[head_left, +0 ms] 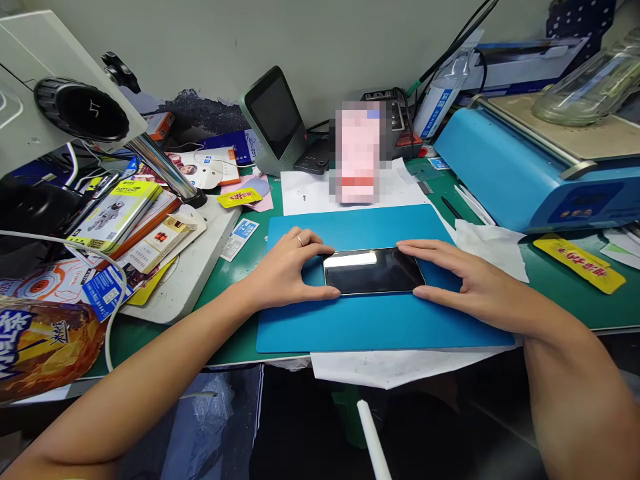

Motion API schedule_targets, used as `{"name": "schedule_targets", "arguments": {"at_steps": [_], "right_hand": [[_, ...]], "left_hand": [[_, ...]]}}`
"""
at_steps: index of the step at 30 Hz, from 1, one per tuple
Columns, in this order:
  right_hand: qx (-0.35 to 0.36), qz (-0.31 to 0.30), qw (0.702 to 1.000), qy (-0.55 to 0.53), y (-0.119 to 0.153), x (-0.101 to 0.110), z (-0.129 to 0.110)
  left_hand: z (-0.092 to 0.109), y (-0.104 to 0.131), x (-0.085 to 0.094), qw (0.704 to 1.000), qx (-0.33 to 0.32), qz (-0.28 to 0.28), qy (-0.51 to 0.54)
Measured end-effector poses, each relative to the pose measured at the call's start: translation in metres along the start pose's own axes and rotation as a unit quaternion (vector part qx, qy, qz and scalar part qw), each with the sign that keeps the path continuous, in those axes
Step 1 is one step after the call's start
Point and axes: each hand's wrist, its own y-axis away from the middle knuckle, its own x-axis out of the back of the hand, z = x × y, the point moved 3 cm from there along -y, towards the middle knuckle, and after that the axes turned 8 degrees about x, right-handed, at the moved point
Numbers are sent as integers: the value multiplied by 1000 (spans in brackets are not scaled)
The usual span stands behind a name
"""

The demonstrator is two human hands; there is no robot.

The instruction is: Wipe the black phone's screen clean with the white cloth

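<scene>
A smartphone (373, 273) with a dark, glossy screen lies crosswise on a blue work mat (345, 327), a bright reflection along its upper left. My left hand (293, 270) grips its left end, thumb at the near corner and fingers at the far corner; a ring is on one finger. At the right end, my right hand (460, 277) holds it the same way, thumb near and fingers far. Whether the phone touches the mat all along its underside, I cannot tell.
A microscope-like device (80, 107) on a metal post stands left, above stacked boxes (115, 213) and a drink bottle (50, 340). Behind the mat are a blurred-out phone (357, 153) and a small display (275, 120). A blue machine (525, 173) carries a glass jar (585, 87) at right.
</scene>
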Motion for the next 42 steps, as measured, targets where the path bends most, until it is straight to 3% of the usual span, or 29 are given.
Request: {"name": "schedule_targets", "arguments": {"at_steps": [11,19,24,32,42], "right_hand": [[-34,-15,999,-11,1,-1,-1],[-29,65,996,-56,0,1,-2],[-5,57,998,-26,-1,-2,-6],[-27,34,998,-34,1,-5,-11],[1,62,998,3,-1,-6,-13]], "left_hand": [[1,-1,0,1000,-6,-1,-8],[3,0,2,1000,0,-8,-14],[2,1,2,1000,-3,-9,-11],[1,1,1,1000,-11,-6,-6],[0,1,2,1000,-25,1,-9]]}}
